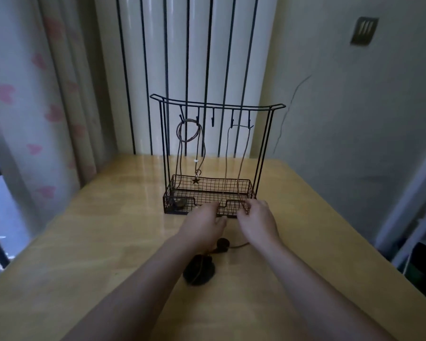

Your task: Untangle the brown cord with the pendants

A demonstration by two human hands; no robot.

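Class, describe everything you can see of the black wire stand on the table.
The black wire stand is thin dark metal, upright on the yellowish table before a white radiator. Two paired side posts carry a curved top rail with five small hooks. Its base is a mesh basket holding a dark pendant at left. Brown cords hang from the hooks, one looped, one with a star charm. The left hand and right hand reach the basket's front edge.

A home room: heart-print curtain [35,114] left of the hands, white radiator [190,57] beyond them, glossy wooden table [84,242] beneath.
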